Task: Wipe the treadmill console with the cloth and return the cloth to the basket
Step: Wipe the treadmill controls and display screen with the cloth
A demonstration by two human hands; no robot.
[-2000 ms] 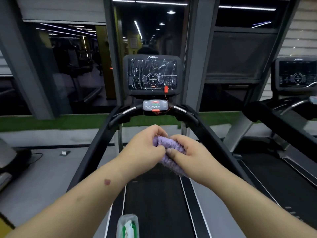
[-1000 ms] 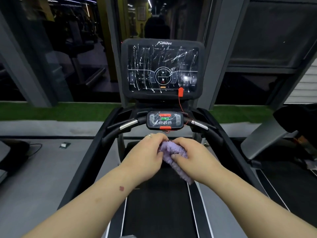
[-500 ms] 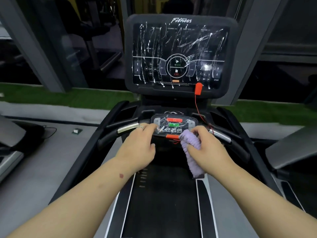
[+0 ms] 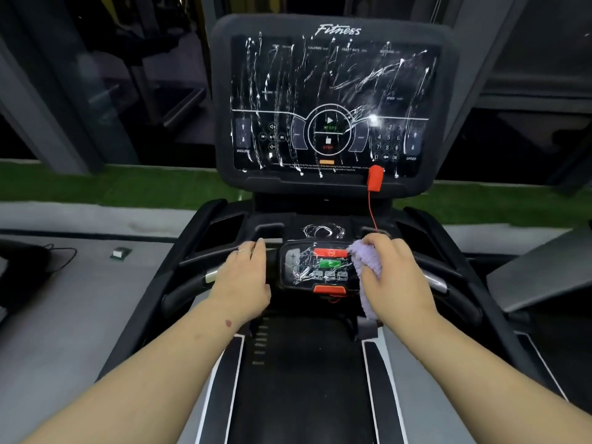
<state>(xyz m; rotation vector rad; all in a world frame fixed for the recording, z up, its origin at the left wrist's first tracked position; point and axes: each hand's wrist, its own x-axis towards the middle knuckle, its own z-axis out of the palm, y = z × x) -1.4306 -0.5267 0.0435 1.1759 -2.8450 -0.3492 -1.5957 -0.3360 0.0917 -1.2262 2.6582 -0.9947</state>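
Room: gym, grey floor [image 4: 64, 315], green turf strip [image 4: 112, 184] past it, dark glass behind.
Surface: treadmill belt [image 4: 304, 379] black, running up to console [image 4: 330, 100], w/ small control panel [image 4: 315, 267] on the handlebar below.
Console: screen streaked w/ white smears; red safety clip [image 4: 375, 177] on lower edge, cord hanging down.
Writing: "Fitness" on top; START, STOP, INCLINE, SPEED, keypad digits legible.
Left hand [image 4: 243, 280]: fingers together, curled over handlebar [image 4: 189, 283] just left of panel; ring on one finger.
Right hand [image 4: 394, 277]: fingers curled round purple cloth [image 4: 365, 261], bunched, touching panel's right edge.
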